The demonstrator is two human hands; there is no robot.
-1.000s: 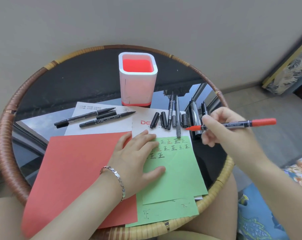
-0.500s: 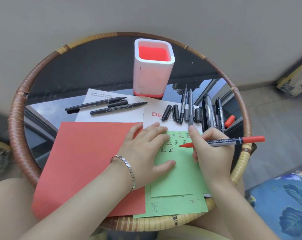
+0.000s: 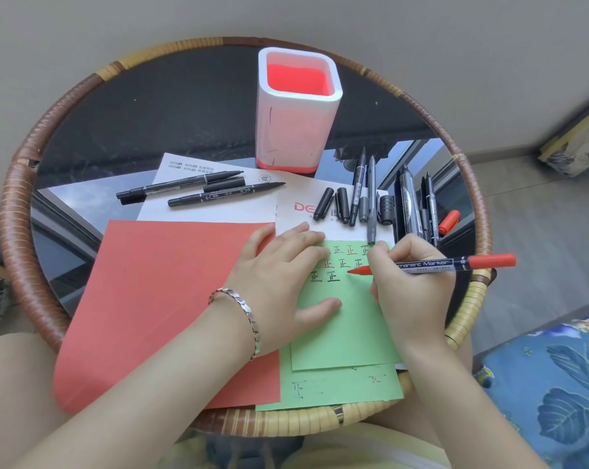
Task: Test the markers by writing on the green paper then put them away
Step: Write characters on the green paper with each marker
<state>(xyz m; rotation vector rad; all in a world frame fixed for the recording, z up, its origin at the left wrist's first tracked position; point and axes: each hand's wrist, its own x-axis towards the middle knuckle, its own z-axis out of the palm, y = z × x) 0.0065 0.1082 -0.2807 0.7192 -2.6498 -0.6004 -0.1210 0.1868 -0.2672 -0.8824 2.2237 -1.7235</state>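
Our right hand (image 3: 409, 282): fingers clamped on red marker (image 3: 435, 264), tip at green paper (image 3: 345, 319). Our left hand (image 3: 283, 282): fingers spread, flat on paper. Pen cup (image 3: 298, 110): we see no pens inside.

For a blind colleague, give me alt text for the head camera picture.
The right hand puts a red marker tip to green paper that the left hand presses flat on a round table; a pen holder stands behind.

Round table (image 3: 184, 106) with glossy dark glass top and woven rattan rim, matt green paper (image 3: 347, 330), matt red sheet (image 3: 157, 299), smooth plastic red marker (image 3: 455, 263), white pen holder (image 3: 296, 130) (satin, ink-scuffed), polished metal bracelet (image 3: 249, 316)
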